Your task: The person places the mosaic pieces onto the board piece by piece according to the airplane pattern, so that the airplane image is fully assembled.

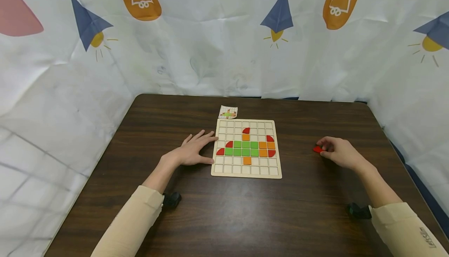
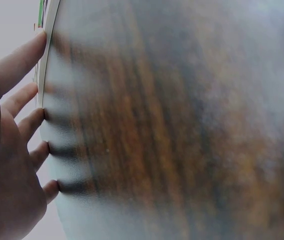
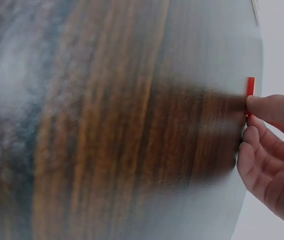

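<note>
A pale wooden grid board [image 1: 227,169] lies flat on the table, with green squares [image 1: 245,148], orange squares [image 1: 247,160] and red quarter-circle pieces [image 1: 246,130] set in its cells. My left hand [image 1: 192,150] rests at the board's left side, fingers spread; in the left wrist view the thumb touches the board's edge [image 2: 42,82]. Well to the right of the board, my right hand [image 1: 338,152] pinches a small red piece [image 1: 317,149] between thumb and finger, at the tabletop. Only the edge of that red piece [image 3: 251,86] shows in the right wrist view, so its full outline is hidden.
A small picture card [image 1: 228,112] with a similar coloured pattern lies behind the board's far left corner. The dark wood table [image 1: 224,210] ends at a printed white curtain [image 1: 217,62] along the back and sides. Dark wrist devices [image 1: 172,200] sit under both sleeves.
</note>
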A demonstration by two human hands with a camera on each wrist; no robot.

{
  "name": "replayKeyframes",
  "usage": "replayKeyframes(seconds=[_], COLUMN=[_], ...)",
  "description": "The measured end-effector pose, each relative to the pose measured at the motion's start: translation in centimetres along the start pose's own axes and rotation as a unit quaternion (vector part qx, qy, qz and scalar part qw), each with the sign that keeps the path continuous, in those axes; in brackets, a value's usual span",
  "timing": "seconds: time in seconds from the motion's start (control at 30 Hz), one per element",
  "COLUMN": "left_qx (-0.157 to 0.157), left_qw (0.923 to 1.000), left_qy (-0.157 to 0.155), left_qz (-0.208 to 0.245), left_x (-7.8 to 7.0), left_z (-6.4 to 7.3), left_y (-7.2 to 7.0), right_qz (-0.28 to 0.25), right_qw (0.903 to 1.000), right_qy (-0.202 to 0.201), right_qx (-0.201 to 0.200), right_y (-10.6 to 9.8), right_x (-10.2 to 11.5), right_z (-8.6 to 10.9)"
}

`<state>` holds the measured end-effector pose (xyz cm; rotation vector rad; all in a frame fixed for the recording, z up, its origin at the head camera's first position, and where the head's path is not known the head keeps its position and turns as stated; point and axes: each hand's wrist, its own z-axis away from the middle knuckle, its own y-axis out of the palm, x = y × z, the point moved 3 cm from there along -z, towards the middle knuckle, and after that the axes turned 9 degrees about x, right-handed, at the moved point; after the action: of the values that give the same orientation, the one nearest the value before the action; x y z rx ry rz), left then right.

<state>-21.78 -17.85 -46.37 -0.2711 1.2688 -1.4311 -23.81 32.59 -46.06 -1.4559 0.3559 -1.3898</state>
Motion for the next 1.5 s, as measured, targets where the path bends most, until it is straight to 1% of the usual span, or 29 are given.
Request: replayKeyframes(seconds=[0.4, 0.6, 0.87, 1.5], left_qx=[0.0, 0.0, 0.0, -0.003], left_qw=[1.0, 1.0, 1.0, 1.0], left_qy=[-0.002, -0.003, -0.001, -0.003], left_qz=[-0.001, 0.001, 0.002, 0.001], left_x=[0.0, 0.0, 0.0, 0.0], left_z=[-0.1, -0.1, -0.1, -0.1], left_y=[0.0, 0.1, 0.2, 0.0], right_qz=[0.021, 0.034, 0.018, -0.01], right_qw=[0.9997, 0.9993, 0.9995, 0.999], right_qy=[-0.016, -0.011, 0.003, -0.03], right_qx=[-0.002, -0.011, -0.026, -0.033], right_y=[0.1, 0.4, 0.5, 0.0], right_x=[0.8, 0.7, 0.8, 4.2], right_z=[-0.2, -0.5, -0.6, -1.4])
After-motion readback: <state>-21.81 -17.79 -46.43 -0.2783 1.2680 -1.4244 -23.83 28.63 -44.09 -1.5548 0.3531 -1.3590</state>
